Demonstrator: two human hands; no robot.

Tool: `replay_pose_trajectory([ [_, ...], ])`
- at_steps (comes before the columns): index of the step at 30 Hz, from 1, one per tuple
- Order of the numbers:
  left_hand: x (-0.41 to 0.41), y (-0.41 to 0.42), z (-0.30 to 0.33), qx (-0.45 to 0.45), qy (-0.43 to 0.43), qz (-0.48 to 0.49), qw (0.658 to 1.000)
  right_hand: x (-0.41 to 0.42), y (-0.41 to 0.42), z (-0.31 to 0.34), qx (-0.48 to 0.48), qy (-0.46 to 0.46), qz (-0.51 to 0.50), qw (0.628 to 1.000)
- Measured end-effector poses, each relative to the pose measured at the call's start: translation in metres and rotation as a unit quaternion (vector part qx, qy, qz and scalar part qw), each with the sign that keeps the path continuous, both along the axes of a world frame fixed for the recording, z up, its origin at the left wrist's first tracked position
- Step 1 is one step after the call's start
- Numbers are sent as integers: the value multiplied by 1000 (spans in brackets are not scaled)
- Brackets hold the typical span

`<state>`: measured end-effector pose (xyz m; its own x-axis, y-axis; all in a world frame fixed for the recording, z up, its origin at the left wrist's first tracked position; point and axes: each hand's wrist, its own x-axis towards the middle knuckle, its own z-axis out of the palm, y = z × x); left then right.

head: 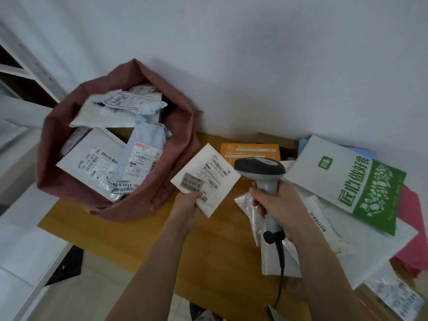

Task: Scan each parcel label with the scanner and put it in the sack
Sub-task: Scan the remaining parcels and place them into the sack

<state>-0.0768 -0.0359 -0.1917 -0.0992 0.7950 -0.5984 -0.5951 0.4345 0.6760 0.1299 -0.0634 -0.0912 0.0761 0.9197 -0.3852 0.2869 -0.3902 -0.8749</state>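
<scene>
Parcels already fill the open reddish sack at nine o'clock on the wooden table. At the centre, the left hand pinches the lower corner of a flat white parcel, label up. Just beside it at three o'clock, the right hand grips the handle of the scanner, with more mailers piled further right.

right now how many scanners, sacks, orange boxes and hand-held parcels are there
scanner, in the right hand: 1
red sack: 1
orange box: 1
white parcel, in the left hand: 1
total: 4
</scene>
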Motion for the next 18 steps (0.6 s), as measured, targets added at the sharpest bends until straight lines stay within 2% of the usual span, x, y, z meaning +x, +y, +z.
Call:
replay_pose_trajectory([
  [2,-2,0,9,23,-33,16,999,-4,-3,7,8,1,-1,1000],
  [6,-10,3,23,48,-41,33,997,-11,-5,18,31,-13,13,999],
  [10,-20,5,38,65,-67,46,995,-20,-7,25,42,10,-1,999],
  [15,-28,4,53,73,-158,94,980,-32,-7,31,58,31,-15,998],
  [18,-25,7,61,69,-213,97,970,-39,-4,32,93,14,-31,995],
])
